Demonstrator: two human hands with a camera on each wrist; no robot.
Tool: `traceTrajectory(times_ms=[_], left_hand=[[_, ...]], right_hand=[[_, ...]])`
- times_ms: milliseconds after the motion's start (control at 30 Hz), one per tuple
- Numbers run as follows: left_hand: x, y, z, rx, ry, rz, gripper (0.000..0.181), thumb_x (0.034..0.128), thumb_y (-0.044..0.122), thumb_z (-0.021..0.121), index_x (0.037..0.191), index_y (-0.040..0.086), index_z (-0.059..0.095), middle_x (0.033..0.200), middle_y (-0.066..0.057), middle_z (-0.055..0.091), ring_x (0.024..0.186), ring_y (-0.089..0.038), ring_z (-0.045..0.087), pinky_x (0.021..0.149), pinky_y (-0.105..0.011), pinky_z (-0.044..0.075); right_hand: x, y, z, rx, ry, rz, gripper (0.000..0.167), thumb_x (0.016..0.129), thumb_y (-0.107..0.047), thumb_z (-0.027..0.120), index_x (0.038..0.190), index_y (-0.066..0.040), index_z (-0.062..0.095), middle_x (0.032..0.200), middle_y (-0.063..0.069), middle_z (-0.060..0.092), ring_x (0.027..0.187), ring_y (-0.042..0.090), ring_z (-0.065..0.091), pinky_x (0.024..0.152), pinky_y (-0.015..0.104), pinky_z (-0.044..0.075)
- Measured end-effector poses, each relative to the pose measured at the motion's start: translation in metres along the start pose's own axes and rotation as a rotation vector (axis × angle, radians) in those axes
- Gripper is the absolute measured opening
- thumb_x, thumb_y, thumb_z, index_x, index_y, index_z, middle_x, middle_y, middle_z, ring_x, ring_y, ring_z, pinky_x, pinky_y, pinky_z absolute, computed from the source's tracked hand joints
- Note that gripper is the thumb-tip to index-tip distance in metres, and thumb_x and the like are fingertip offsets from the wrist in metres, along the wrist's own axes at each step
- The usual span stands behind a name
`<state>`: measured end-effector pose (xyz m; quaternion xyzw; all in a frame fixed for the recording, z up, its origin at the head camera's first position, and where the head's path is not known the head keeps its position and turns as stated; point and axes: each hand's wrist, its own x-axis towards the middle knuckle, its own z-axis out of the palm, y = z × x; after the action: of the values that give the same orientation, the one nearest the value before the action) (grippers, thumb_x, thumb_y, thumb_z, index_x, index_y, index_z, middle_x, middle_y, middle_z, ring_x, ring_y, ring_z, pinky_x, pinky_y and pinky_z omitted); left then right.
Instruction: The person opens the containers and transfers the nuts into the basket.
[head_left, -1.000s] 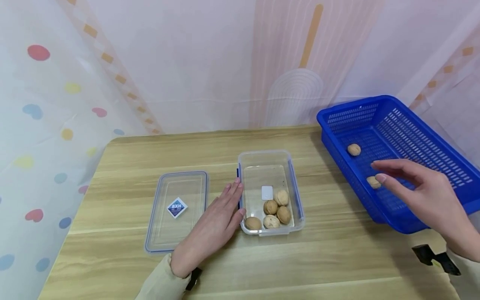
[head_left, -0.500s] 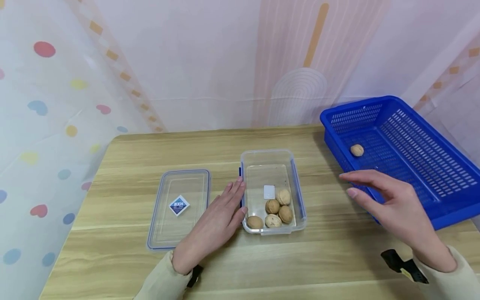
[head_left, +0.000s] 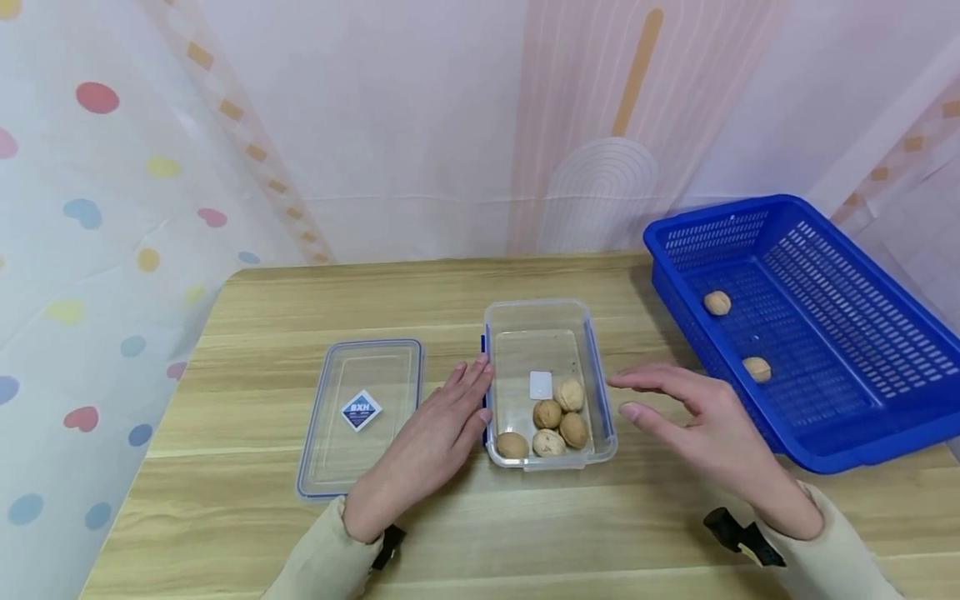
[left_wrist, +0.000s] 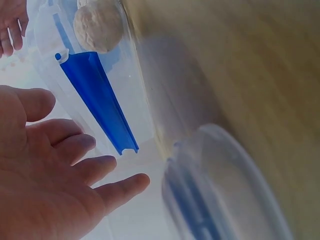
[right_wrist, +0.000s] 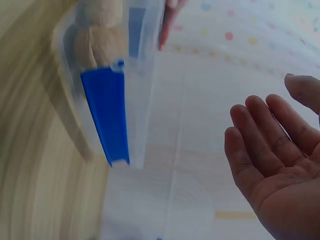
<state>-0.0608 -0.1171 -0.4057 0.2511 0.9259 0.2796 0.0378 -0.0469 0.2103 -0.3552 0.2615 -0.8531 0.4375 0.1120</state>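
A clear plastic food container (head_left: 525, 350) with blue side clips stands uncovered mid-table, several walnuts (head_left: 548, 413) gathered in its near end. Against its left wall my left hand (head_left: 427, 433) rests with straight fingers, beside the blue clip (left_wrist: 97, 95). My right hand (head_left: 705, 425) hovers just right of the container, apart from it. In the right wrist view its palm (right_wrist: 285, 175) shows bare, with relaxed fingers and nothing held. The container's lid (head_left: 352, 458), clear with a blue seal and a diamond label, lies flat left of my left hand.
At the right, a blue plastic basket (head_left: 840, 383) sits at an angle with two walnuts inside, one farther back (head_left: 717, 302) and one nearer (head_left: 757, 369). A patterned cloth (head_left: 420, 133) hangs behind the wooden table (head_left: 525, 533).
My right hand has moved left, from above the basket to beside the container, holding nothing. The basket's nearer walnut is in full view again. My left hand has stayed at the container.
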Motion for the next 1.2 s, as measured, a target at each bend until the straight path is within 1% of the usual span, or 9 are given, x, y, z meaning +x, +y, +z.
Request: traceTrajectory(times_ms=[167, 267, 400, 467, 567, 667, 867, 1067, 1200], left_hand=[[0.001, -0.003, -0.002, -0.028, -0.003, 0.0, 0.057, 0.1093, 0.026, 0.052, 0.159, 0.002, 0.036, 0.168, -0.012, 0.027, 0.153, -0.04, 0.026, 0.123, -0.057, 0.025], [0.002, -0.004, -0.004, -0.047, -0.003, -0.01, 0.058, 0.1085, 0.028, 0.055, 0.159, 0.005, 0.038, 0.168, -0.009, 0.027, 0.153, -0.04, 0.027, 0.122, -0.058, 0.026], [0.002, -0.005, -0.006, -0.055, -0.005, -0.009, 0.059, 0.1079, 0.029, 0.056, 0.159, 0.006, 0.039, 0.168, -0.008, 0.028, 0.153, -0.039, 0.028, 0.122, -0.058, 0.027], [0.003, -0.005, -0.006, -0.054, -0.01, -0.008, 0.059, 0.108, 0.03, 0.056, 0.159, 0.006, 0.039, 0.168, -0.008, 0.029, 0.153, -0.038, 0.028, 0.122, -0.058, 0.027], [0.004, -0.005, -0.007, -0.052, -0.02, -0.013, 0.059, 0.1079, 0.031, 0.056, 0.159, 0.006, 0.038, 0.168, -0.006, 0.028, 0.153, -0.037, 0.027, 0.122, -0.057, 0.027], [0.004, -0.005, -0.007, -0.052, -0.026, -0.021, 0.06, 0.1079, 0.032, 0.057, 0.159, 0.007, 0.038, 0.168, -0.003, 0.027, 0.154, -0.034, 0.027, 0.122, -0.056, 0.027], [0.003, -0.005, -0.009, -0.057, -0.034, -0.023, 0.06, 0.1078, 0.032, 0.057, 0.159, 0.009, 0.038, 0.168, -0.002, 0.027, 0.154, -0.031, 0.026, 0.122, -0.056, 0.028], [0.003, -0.005, -0.009, -0.06, -0.034, -0.019, 0.06, 0.1077, 0.032, 0.057, 0.159, 0.009, 0.038, 0.168, -0.003, 0.027, 0.153, -0.033, 0.029, 0.122, -0.056, 0.029], [0.003, -0.005, -0.009, -0.062, -0.033, -0.015, 0.06, 0.1079, 0.032, 0.057, 0.159, 0.008, 0.038, 0.168, -0.003, 0.027, 0.153, -0.033, 0.028, 0.122, -0.056, 0.03]], right_hand=[[0.005, 0.001, 0.015, 0.012, -0.042, -0.022, 0.036, 0.087, -0.001, 0.081, 0.12, -0.016, 0.078, 0.117, -0.006, 0.076, 0.111, 0.013, 0.07, 0.098, 0.016, 0.049], [0.009, 0.002, 0.024, 0.003, -0.086, -0.029, 0.033, 0.088, -0.004, 0.08, 0.119, -0.015, 0.078, 0.118, -0.007, 0.076, 0.112, 0.016, 0.07, 0.098, 0.026, 0.054], [0.014, 0.002, 0.035, 0.001, -0.178, -0.009, 0.029, 0.093, -0.013, 0.078, 0.122, -0.017, 0.077, 0.122, -0.007, 0.075, 0.116, 0.018, 0.069, 0.098, 0.043, 0.056], [0.017, 0.002, 0.04, 0.005, -0.22, 0.005, 0.029, 0.095, -0.016, 0.076, 0.124, -0.018, 0.076, 0.124, -0.007, 0.074, 0.118, 0.018, 0.068, 0.1, 0.047, 0.056], [0.021, 0.003, 0.048, 0.0, -0.278, 0.038, 0.032, 0.097, -0.024, 0.075, 0.128, -0.02, 0.074, 0.128, -0.008, 0.072, 0.122, 0.017, 0.066, 0.102, 0.047, 0.054], [0.025, 0.003, 0.056, -0.014, -0.327, 0.047, 0.035, 0.098, -0.031, 0.074, 0.13, -0.018, 0.073, 0.131, -0.006, 0.071, 0.123, 0.017, 0.066, 0.102, 0.046, 0.055], [0.034, 0.008, 0.068, -0.022, -0.397, -0.016, 0.04, 0.097, -0.033, 0.075, 0.132, -0.014, 0.071, 0.135, 0.001, 0.069, 0.128, 0.024, 0.062, 0.106, 0.048, 0.052], [0.044, 0.012, 0.075, -0.069, -0.496, -0.062, 0.044, 0.097, -0.033, 0.075, 0.135, -0.012, 0.068, 0.133, 0.004, 0.069, 0.119, 0.02, 0.066, 0.101, 0.046, 0.055], [0.05, 0.012, 0.079, -0.089, -0.544, -0.056, 0.045, 0.097, -0.031, 0.076, 0.135, -0.01, 0.067, 0.13, 0.003, 0.069, 0.114, 0.017, 0.066, 0.099, 0.043, 0.056]])
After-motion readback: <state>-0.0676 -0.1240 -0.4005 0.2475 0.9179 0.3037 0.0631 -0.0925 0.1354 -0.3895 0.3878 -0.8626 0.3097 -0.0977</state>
